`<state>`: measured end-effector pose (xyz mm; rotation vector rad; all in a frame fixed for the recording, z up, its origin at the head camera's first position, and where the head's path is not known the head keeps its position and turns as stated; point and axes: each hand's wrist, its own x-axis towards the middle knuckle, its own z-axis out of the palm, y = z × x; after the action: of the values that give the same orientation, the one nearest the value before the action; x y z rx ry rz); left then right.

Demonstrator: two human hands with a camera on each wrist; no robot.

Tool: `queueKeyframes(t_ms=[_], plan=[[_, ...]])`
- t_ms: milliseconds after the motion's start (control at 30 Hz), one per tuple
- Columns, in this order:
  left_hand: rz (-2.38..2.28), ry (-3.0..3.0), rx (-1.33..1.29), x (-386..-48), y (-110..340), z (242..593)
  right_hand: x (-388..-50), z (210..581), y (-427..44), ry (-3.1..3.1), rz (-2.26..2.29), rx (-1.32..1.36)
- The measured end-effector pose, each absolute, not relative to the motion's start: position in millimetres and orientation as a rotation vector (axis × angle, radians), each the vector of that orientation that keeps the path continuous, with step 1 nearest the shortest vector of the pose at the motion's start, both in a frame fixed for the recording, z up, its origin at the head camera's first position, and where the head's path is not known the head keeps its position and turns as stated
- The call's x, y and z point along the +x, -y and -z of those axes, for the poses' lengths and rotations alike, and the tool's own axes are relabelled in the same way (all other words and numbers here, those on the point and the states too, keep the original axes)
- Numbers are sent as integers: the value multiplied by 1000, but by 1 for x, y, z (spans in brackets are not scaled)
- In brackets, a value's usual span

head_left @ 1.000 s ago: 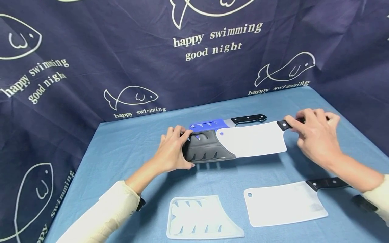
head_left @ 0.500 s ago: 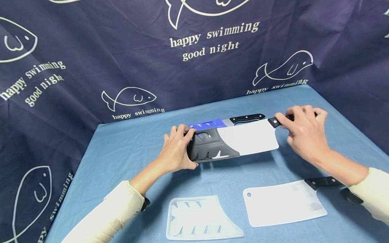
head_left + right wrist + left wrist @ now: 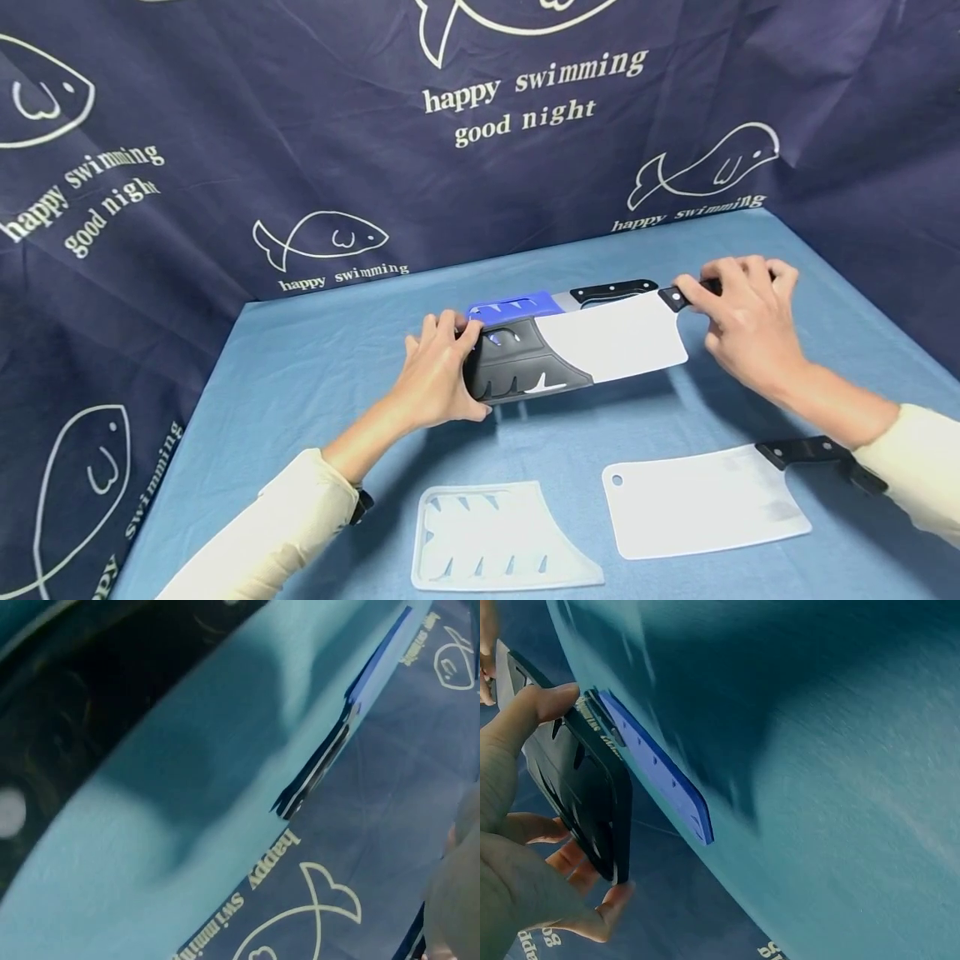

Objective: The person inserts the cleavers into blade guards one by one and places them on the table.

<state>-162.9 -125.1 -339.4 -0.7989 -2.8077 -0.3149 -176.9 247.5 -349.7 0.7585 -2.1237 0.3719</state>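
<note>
In the head view the left hand (image 3: 441, 375) grips a black sheath (image 3: 517, 357) by its closed left end, thumb below and fingers above; the left wrist view shows the same grip on the sheath (image 3: 577, 780). The right hand (image 3: 757, 329) holds a cleaver's black handle (image 3: 675, 298). Its broad pale blade (image 3: 618, 337) sits partly inside the sheath, and a piece of it shows through a slot. Both are raised above the table, tilted slightly up to the right. In the right wrist view a small part of a hand (image 3: 454, 892) appears at the right edge.
Behind the sheath lies a knife with a black handle (image 3: 611, 292) in a blue sheath (image 3: 513, 307). Nearer the front of the blue table (image 3: 300, 375) are a translucent white sheath (image 3: 498, 537) and a second cleaver (image 3: 701, 504). A dark printed cloth (image 3: 525, 192) hangs behind.
Over the last second the right hand has moved left with its cleaver, and the blade has slid farther into the black sheath. The left hand keeps its grip and has shifted slightly right.
</note>
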Motion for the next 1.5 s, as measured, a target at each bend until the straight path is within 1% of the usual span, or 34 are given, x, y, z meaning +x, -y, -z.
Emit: queueKeyframes(t_ms=[200, 367, 633, 867, 1033, 1500], plan=[[287, 2800, -859, -158, 107, 334, -182, 351, -241, 2143, -349, 805], [323, 2820, -780, -157, 92, 332, -173, 355, -220, 2255, -347, 732], [356, 2833, -749, -158, 82, 334, -165, 356, -191, 2313, -323, 679], [290, 2909, -771, -156, 81, 331, -158, 358, -194, 2386, -337, 664], [252, 2948, -761, -158, 80, 329, -159, 354, -194, 2394, -327, 648], [250, 2961, -763, -165, 78, 336, -161, 352, -192, 2476, -318, 618]])
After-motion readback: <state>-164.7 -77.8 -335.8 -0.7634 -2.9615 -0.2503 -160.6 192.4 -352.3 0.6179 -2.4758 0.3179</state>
